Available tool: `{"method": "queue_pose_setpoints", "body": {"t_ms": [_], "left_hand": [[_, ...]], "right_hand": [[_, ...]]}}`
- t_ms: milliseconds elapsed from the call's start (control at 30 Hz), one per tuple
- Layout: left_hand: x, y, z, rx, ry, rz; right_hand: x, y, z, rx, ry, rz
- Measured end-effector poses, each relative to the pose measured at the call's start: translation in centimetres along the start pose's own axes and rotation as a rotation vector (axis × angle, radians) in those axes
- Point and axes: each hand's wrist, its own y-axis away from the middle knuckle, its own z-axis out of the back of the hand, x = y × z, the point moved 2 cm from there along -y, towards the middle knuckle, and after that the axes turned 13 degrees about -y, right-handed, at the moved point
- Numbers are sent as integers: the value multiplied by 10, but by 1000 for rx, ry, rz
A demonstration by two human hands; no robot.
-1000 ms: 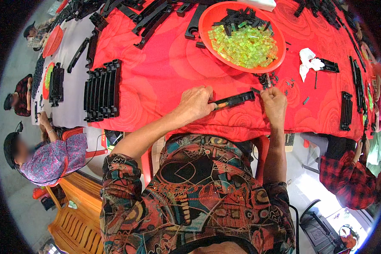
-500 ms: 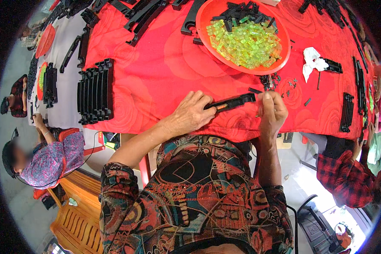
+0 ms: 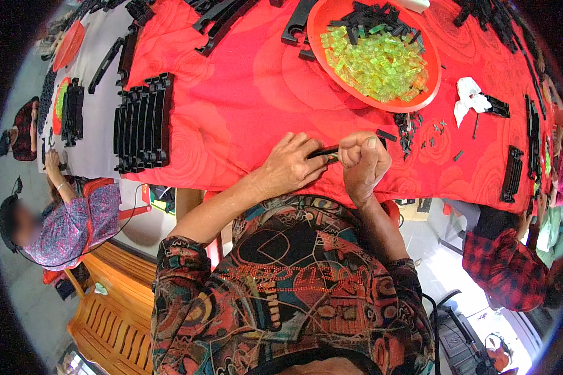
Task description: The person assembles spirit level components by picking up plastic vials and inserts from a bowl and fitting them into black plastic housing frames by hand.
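Long counter (image 3: 231, 112) w/ red rose-print cloth runs ahead of the hands; grey cloth section far left. Wooden bench (image 3: 116, 312) below-left on pale floor (image 3: 31, 300). Daylight, even, no hard shadows.

Table (image 3: 94, 150): red cloth (image 3: 231, 106), orange tray (image 3: 435, 75), black strips (image 3: 141, 122).

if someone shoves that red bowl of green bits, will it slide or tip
The red bowl looks wide and shallow, so it would probably slide, not tip. The tablecloth may bunch and drag. The heaped green pieces seem loose and small, so a sharp push could spill some.
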Motion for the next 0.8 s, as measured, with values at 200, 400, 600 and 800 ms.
{"method": "queue_pose_setpoints", "body": {"t_ms": [200, 400, 600, 800], "left_hand": [[2, 3, -2, 21, -14, 15], [1, 0, -2, 14, 3, -20], [2, 1, -3, -8, 37, -37], [3, 1, -6, -25, 27, -40]], "right_hand": [[-1, 2, -3, 1, 48, -27], [-3, 7, -5, -26, 162, -3], [-3, 7, -11, 56, 303, 62], [-10, 6, -5, 91, 347, 54]]}}
